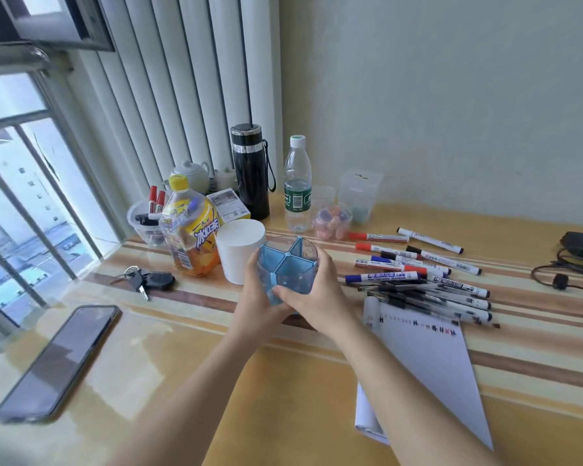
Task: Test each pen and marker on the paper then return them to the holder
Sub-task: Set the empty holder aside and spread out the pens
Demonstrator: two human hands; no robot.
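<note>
Both hands clasp the blue holder [288, 264] from opposite sides. The left hand [254, 297] has its fingers [251, 264] curled round the left wall, and the right hand [317, 297] wraps the right wall with its thumb laid across the near face. This two-sided grip looks meant to steady the light plastic cup while it is placed within reach of the work. The holder stands upright near the middle of the desk [216, 398], just in front of a white cup [239, 250]. Its long axis is vertical and its open mouth faces up, so its four compartments show, with nothing in them. The hands hide its base, so I cannot tell whether it rests on the desk or hangs just above it. The pens and markers [418, 280] lie flat in a loose heap to its right, their long axes mostly running left to right, several caps pointing left toward the holder. The nearest pens overlap the top edge of the paper [428, 358], handy for testing, which judging by the empty holder has yet to begin.
</note>
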